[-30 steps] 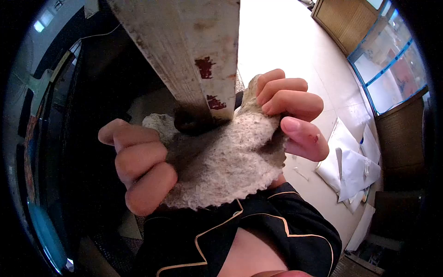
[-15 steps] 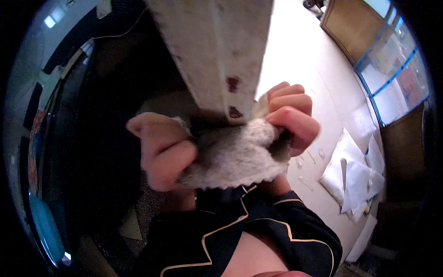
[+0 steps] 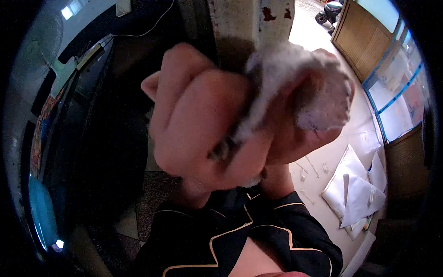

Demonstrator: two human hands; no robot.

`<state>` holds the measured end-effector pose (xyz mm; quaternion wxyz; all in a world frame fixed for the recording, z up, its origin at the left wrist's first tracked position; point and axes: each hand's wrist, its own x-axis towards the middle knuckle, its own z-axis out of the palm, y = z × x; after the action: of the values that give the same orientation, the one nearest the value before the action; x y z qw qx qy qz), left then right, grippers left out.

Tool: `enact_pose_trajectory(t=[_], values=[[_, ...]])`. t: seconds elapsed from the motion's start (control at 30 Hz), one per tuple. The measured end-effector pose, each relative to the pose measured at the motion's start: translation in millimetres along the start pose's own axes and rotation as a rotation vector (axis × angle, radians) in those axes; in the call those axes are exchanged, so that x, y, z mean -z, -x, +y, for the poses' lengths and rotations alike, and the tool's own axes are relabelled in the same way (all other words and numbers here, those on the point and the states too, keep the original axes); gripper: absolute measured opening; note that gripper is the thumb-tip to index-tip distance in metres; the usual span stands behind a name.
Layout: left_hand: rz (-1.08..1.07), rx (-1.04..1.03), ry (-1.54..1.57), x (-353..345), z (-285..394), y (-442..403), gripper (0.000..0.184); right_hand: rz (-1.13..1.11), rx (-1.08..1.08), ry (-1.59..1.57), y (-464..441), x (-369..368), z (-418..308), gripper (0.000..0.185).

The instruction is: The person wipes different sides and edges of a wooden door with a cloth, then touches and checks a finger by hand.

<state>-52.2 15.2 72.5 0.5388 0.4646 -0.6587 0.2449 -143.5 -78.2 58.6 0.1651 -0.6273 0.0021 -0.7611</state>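
A greyish-white, fuzzy cloth [image 3: 272, 69] is bunched between my hands, blurred by motion. My left hand [image 3: 198, 111] is closed, its fingers curled around one end of the cloth near the middle of the view. To its right, my right hand [image 3: 295, 143] is also closed on the cloth, which drapes over its fingers and hides most of them. Just beyond both hands stands a worn whitish post [image 3: 254, 23] with dark red chipped spots. Its lower part is hidden behind the hands and cloth.
White sheets [image 3: 350, 194] lie on the pale floor at the right, with small scraps beside them. Farther back are a brown panel [image 3: 362, 39], a blue-framed glass panel [image 3: 397, 97] and a motorbike [image 3: 330, 16]. A blue rounded object [image 3: 42, 212] is at the far left.
Both hands have risen and come closer together, bunching the cloth that was stretched between them. The post now shows higher and farther right in view.
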Motion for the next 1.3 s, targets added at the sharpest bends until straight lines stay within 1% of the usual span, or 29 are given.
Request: enact_pose_trajectory(t=[0.1, 0.17, 0.2, 0.27, 0.33, 0.4, 0.53, 0.6, 0.67, 0.7, 0.73, 0.77, 0.8, 0.83, 0.87, 0.93, 0.97, 1.03, 1.07, 1.13, 1.17, 1.2, 1.23, 1.3], values=[[-0.085, -0.078, -0.018, 3, -2, 6, 0.030, -0.041, -0.001, 0.008, 21, 5, 2, 0.017], [-0.073, -0.116, -0.110, -1, -5, 23, 0.033, -0.032, 0.004, 0.038, 44, 7, 3, 0.022], [-0.066, -0.134, -0.157, -3, -6, 29, 0.034, 0.026, 0.067, 0.028, 45, 4, 8, 0.023], [-0.054, -0.160, -0.183, -2, -14, 32, 0.032, 0.178, 0.038, 0.013, 38, -11, 3, 0.025], [-0.002, -0.188, -0.178, 0, -21, 27, 0.031, 0.353, 0.117, -0.099, 5, -32, 7, 0.024], [0.069, -0.189, -0.163, -1, -27, 21, 0.029, 0.455, 0.226, -0.198, -2, -37, 15, 0.024], [0.110, -0.160, -0.181, -4, -31, 40, 0.027, 0.206, 0.076, -0.090, 9, -24, 3, 0.026], [0.122, -0.129, -0.173, -8, -31, 63, 0.027, 0.133, -0.015, -0.024, 35, -10, 3, 0.021], [0.123, -0.102, -0.170, -11, -31, 83, 0.027, 0.077, -0.092, 0.025, 61, -5, 5, 0.025], [0.099, -0.086, -0.178, -9, -29, 89, 0.027, -0.010, -0.067, -0.024, 77, 2, 9, 0.025], [0.071, -0.065, -0.198, -5, -26, 92, 0.027, 0.026, -0.104, -0.059, 81, -1, 8, 0.025], [-0.004, -0.031, -0.237, 3, -23, 92, 0.027, 0.062, -0.134, -0.097, 84, -4, 5, 0.025], [-0.081, 0.000, -0.277, 12, -21, 92, 0.027, 0.016, -0.165, -0.147, 87, -2, 4, 0.027], [-0.080, -0.051, -0.249, 12, -24, 92, 0.028, 0.033, -0.172, -0.177, 91, -2, 7, 0.027], [-0.088, -0.082, -0.251, 9, -23, 91, 0.028, 0.003, -0.181, -0.172, 92, 6, 13, 0.030], [-0.083, -0.119, -0.256, 9, -25, 90, 0.031, -0.037, -0.208, -0.171, 95, 3, 11, 0.041], [-0.046, -0.040, -0.245, 7, -18, 89, 0.032, -0.023, -0.209, -0.200, 95, 2, 9, 0.041], [0.031, 0.116, -0.215, 4, -4, 87, 0.037, -0.063, -0.283, -0.203, 97, 3, 7, 0.042], [-0.025, 0.130, -0.256, 6, -5, 86, 0.038, -0.076, -0.304, -0.230, 98, 7, 12, 0.042], [-0.070, 0.143, -0.310, 8, -3, 85, 0.040, -0.103, -0.309, -0.271, 100, 11, 15, 0.039], [-0.040, 0.166, -0.267, 6, -5, 87, 0.043, -0.131, -0.303, -0.295, 100, 12, 17, 0.037], [-0.026, 0.177, -0.250, 7, -6, 85, 0.044, -0.140, -0.299, -0.389, 101, 13, 21, 0.033], [-0.012, 0.187, -0.234, 8, -7, 83, 0.046, -0.140, -0.293, -0.401, 99, 12, 19, 0.033], [-0.117, 0.123, -0.348, 17, -6, 70, 0.050, -0.196, -0.381, -0.479, 96, 11, 18, 0.030]])
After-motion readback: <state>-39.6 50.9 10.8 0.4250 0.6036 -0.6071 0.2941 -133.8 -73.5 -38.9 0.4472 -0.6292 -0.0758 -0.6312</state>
